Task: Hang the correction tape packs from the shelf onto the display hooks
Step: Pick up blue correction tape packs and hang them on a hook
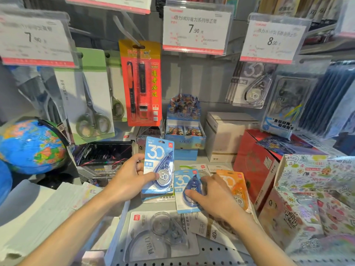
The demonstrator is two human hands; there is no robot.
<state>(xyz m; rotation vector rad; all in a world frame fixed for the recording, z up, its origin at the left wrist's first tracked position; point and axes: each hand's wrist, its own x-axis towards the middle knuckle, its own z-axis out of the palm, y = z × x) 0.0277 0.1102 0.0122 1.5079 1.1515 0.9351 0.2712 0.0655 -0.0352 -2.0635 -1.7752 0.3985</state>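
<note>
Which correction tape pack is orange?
The orange pack lying on the shelf, just right of the right hand; the two nearest packs are blue.

I am looking into a stationery shop. The middle price tag point(196, 28), printed 7.90, is my landmark: more price tags in clear holders hang left and right of it. Left below it hang carded scissors point(92, 116) and a red pen pack point(141, 83). Below it lie boxed cards point(185, 121) and blister packs on a perforated shelf point(211, 254).
</note>
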